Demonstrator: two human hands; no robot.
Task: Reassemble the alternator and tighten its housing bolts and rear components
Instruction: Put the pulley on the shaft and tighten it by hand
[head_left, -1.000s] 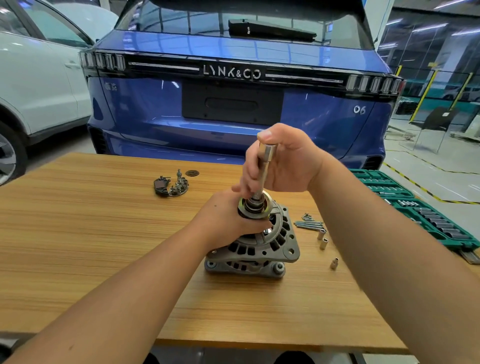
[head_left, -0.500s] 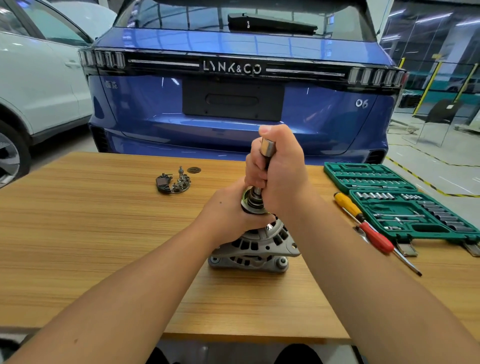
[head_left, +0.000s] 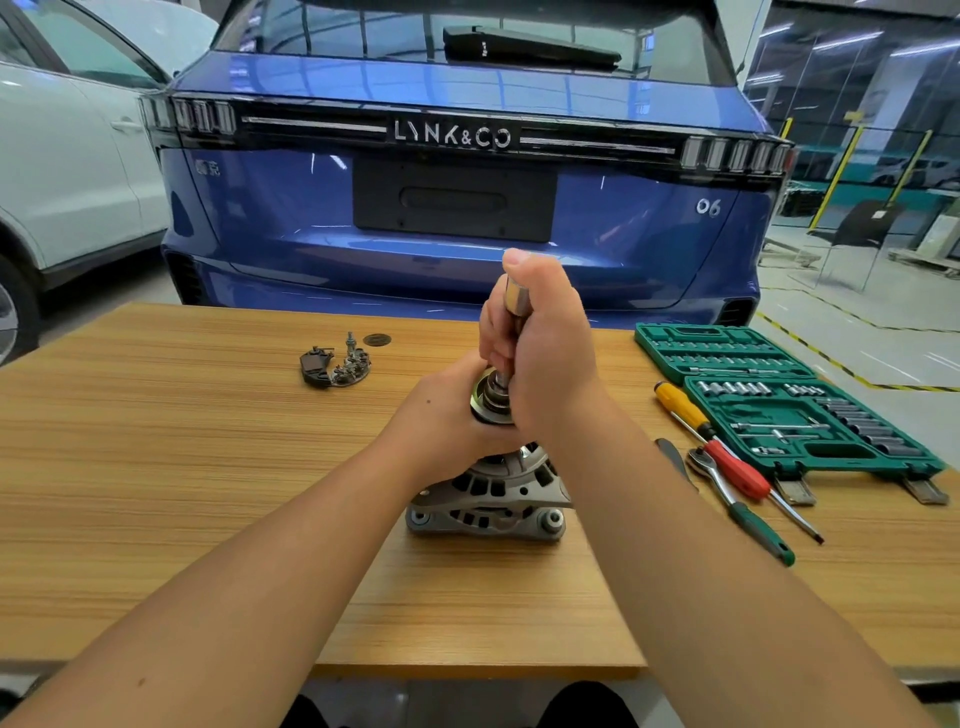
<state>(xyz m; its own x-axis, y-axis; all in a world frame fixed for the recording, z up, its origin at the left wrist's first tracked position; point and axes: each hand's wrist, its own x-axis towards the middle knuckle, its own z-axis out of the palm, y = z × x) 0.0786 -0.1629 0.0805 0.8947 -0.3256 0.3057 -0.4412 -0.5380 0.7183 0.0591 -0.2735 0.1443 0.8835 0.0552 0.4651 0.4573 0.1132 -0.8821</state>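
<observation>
I face the rear of a glossy blue hatchback car (head_left: 467, 208), with a white car (head_left: 62, 182) to my left. The wood-grain tabletop (head_left: 156, 493) stands on a pale grey floor (head_left: 857, 338) marked with yellow-black striped tape (head_left: 810, 343). Ceiling strip lights (head_left: 847, 39) reflect in glass partitions (head_left: 883, 130) on the right.

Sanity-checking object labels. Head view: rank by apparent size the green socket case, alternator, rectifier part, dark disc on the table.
1. green socket case
2. alternator, partly hidden by hands
3. rectifier part
4. dark disc
The last two lie farther from the camera, so look smaller.

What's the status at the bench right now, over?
Right hand grips socket tool upright. Left hand holds pulley atop alternator. Nothing in the way.
</observation>
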